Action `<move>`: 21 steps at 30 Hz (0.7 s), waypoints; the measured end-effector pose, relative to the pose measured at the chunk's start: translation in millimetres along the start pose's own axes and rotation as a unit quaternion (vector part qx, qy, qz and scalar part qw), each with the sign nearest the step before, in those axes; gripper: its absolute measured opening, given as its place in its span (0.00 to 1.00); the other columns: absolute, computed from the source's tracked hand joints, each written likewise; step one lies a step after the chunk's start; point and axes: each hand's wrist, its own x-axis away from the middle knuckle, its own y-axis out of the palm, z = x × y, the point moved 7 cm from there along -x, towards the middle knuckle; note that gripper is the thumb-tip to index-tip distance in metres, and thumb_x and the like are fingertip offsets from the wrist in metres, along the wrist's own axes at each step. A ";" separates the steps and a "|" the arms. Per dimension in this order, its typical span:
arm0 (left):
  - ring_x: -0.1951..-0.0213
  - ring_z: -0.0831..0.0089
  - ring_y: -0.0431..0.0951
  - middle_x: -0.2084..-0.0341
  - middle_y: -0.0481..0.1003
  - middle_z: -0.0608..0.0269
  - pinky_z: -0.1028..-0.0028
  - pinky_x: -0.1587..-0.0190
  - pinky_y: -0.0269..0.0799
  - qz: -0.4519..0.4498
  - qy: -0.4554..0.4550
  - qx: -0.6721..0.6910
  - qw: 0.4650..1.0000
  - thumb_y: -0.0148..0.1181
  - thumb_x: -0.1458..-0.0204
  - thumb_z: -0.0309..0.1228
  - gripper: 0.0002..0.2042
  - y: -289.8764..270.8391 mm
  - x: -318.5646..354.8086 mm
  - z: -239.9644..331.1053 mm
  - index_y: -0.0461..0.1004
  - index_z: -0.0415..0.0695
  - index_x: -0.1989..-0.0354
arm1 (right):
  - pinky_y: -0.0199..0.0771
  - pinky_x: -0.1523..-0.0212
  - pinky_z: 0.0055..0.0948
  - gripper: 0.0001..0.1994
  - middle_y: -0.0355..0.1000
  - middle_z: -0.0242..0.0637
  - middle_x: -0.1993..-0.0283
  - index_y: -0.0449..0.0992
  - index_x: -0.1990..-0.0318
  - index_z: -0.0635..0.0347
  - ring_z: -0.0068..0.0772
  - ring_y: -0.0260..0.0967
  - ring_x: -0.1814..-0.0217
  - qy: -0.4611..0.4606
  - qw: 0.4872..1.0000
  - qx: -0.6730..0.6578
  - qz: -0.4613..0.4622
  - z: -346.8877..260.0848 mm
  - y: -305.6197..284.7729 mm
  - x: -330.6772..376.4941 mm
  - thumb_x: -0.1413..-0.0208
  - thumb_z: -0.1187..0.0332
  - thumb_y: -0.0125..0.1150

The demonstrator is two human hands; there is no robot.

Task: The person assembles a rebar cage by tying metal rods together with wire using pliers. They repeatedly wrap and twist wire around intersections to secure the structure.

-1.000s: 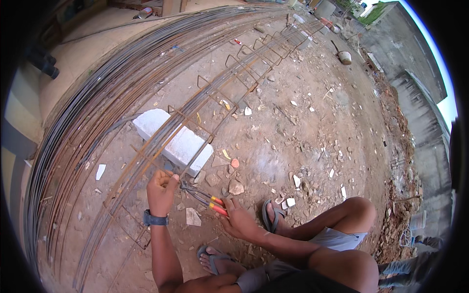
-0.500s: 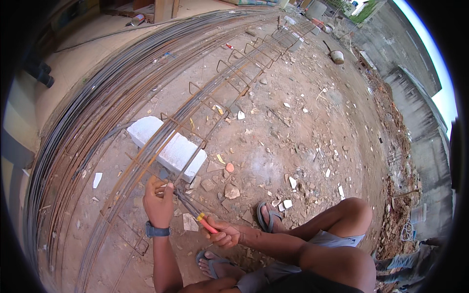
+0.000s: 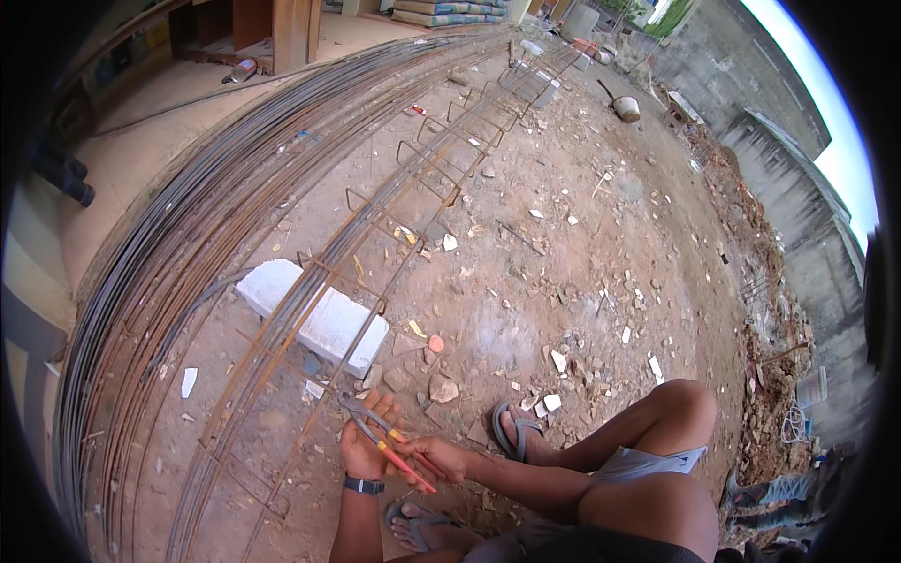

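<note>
Both hands are now lower, off the rebar cage (image 3: 310,328): right hand (image 3: 441,460) gripping pincers (image 3: 385,436), left hand (image 3: 366,446) fingers cupping them.

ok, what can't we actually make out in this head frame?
- Pincers jaws: too small to tell if they grip wire.
- Left hand palm: faces away, so any held wire is hidden.
- Rebar cage ties: too fine to see.
- Left foot: partly cut off by the forearm and right hand.

A white concrete block (image 3: 314,314) props the rebar cage (image 3: 441,159) beside stacked steel rods (image 3: 188,235).
</note>
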 end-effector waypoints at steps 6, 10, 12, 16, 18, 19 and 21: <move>0.50 0.57 0.80 0.46 0.76 0.53 0.54 0.47 0.75 -0.105 -0.062 0.100 0.988 0.46 0.33 0.48 0.25 -7.4 12.3 -9.4 0.66 0.45 0.34 | 0.57 0.91 0.20 0.37 0.60 0.24 0.85 0.73 0.50 0.62 0.16 0.56 0.91 -0.028 0.899 -0.343 -0.270 32.7 48.6 15.0 0.39 0.31 0.45; 0.57 0.61 0.80 0.54 0.78 0.57 0.54 0.54 0.78 -0.024 -0.007 0.090 0.996 0.47 0.33 0.47 0.23 -12.8 24.3 -9.8 0.68 0.45 0.38 | 0.64 0.83 0.22 0.32 0.64 0.28 0.81 0.72 0.53 0.61 0.24 0.66 0.85 0.021 0.953 -0.264 -0.145 42.1 32.1 7.9 0.37 0.35 0.47; 0.57 0.61 0.80 0.53 0.78 0.57 0.54 0.55 0.78 -0.010 0.002 0.030 0.999 0.46 0.32 0.48 0.23 -31.3 20.9 -3.5 0.68 0.45 0.39 | 0.66 0.81 0.23 0.30 0.67 0.29 0.80 0.73 0.56 0.61 0.25 0.67 0.84 0.065 0.991 -0.110 -0.036 51.5 25.4 -3.7 0.35 0.37 0.49; 0.58 0.61 0.80 0.55 0.79 0.58 0.56 0.55 0.78 0.111 0.023 -0.128 0.985 0.44 0.32 0.49 0.22 -24.5 15.8 -4.3 0.70 0.45 0.41 | 0.67 0.80 0.22 0.26 0.72 0.32 0.78 0.75 0.59 0.61 0.24 0.70 0.81 -0.002 0.984 0.154 0.093 33.9 3.0 -1.6 0.33 0.43 0.51; 0.58 0.62 0.80 0.57 0.79 0.59 0.58 0.56 0.78 0.061 0.020 -0.009 0.998 0.46 0.32 0.48 0.22 -17.1 15.4 -9.7 0.70 0.45 0.41 | 0.71 0.80 0.21 0.25 0.73 0.31 0.77 0.75 0.61 0.61 0.23 0.72 0.80 -0.001 0.984 0.154 0.094 23.5 -5.3 2.1 0.33 0.43 0.53; 0.59 0.62 0.80 0.59 0.79 0.59 0.59 0.56 0.79 0.033 0.014 0.054 0.998 0.46 0.32 0.48 0.21 -15.0 15.2 -14.4 0.70 0.45 0.41 | 0.71 0.80 0.21 0.25 0.73 0.31 0.77 0.75 0.61 0.60 0.23 0.72 0.80 0.021 0.991 0.103 0.085 20.4 -8.4 8.2 0.34 0.43 0.53; 0.57 0.66 0.79 0.59 0.78 0.61 0.61 0.57 0.79 0.056 0.017 0.014 0.998 0.50 0.33 0.46 0.19 -46.4 13.3 -28.3 0.71 0.46 0.43 | 0.70 0.83 0.19 0.27 0.74 0.32 0.77 0.75 0.59 0.58 0.22 0.75 0.79 0.053 0.996 0.014 0.066 19.0 -8.2 15.1 0.36 0.39 0.53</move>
